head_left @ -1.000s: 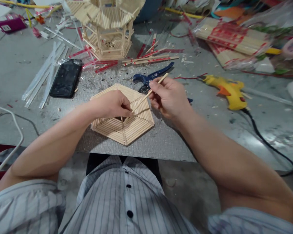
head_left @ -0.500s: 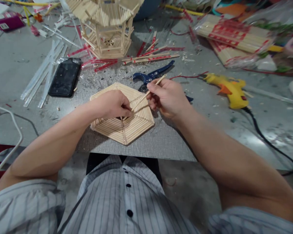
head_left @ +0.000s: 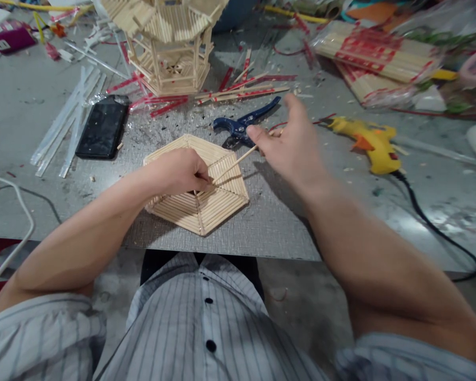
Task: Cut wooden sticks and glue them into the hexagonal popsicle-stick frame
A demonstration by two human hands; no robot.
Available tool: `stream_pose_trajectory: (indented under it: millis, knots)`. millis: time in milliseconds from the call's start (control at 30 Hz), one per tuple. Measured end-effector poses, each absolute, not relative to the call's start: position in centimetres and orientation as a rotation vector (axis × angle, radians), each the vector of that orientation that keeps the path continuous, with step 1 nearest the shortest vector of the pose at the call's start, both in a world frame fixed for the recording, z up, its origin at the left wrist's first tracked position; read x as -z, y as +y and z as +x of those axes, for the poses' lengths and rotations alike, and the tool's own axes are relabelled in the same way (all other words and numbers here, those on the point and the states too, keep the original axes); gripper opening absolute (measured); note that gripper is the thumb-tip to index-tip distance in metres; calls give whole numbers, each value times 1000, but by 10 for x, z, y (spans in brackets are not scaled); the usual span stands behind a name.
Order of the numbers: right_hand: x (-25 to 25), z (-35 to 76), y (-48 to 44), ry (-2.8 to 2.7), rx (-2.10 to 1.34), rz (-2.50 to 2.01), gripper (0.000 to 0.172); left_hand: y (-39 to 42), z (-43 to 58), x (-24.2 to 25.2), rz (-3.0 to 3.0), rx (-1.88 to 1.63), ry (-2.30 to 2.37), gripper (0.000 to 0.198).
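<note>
A flat hexagonal panel of thin wooden sticks [head_left: 222,203] lies on the table before me, with a small dark gap near its centre. My left hand [head_left: 184,172] rests over the panel's middle, fingers pinched on the lower end of a thin wooden stick [head_left: 238,160]. This stick slants up to the right, towards my right hand [head_left: 291,143]. There the thumb and index finger are spread apart, and the thumb overlaps the stick's upper end; the other fingers are partly hidden. Just left of that hand lie blue-handled pliers [head_left: 246,123].
A stick-built pavilion model [head_left: 170,53] stands at the back. Left are a black phone [head_left: 103,127] and clear glue sticks [head_left: 65,124]. A yellow glue gun [head_left: 367,143] with a black cord lies right, below bagged sticks [head_left: 381,53]. Red wrapper scraps and loose sticks litter the back.
My right hand has shifted right and its index finger has lifted away from the thumb. The stick now lies lower. My left hand keeps its pinch over the panel.
</note>
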State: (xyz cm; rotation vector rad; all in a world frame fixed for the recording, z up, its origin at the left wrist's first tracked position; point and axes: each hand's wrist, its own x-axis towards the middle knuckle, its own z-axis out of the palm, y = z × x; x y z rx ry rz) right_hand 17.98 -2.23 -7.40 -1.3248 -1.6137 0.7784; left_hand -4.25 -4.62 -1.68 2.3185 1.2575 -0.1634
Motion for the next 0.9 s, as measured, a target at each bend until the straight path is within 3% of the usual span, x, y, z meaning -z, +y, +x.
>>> stream_pose_trajectory:
  millis: [67,133,233,467,900]
  knots:
    - [62,181,-26,-1619,-470,-1615,42,-47,-42,17,2330,176,1262,20]
    - [53,181,-31,-1631,-282,-1791,36,-47,-41,17,2341,187,1275,22]
    - [45,179,-38,-1743,-180,-1731,24,-47,-40,18,2352,200,1286,23]
    - [51,156,-59,-2516,-430,-1106,16,-46,-41,21,2374,169,1251,23]
    - [52,147,-63,-2589,-419,-1166,16,-44,-46,21,2398,220,1124,27]
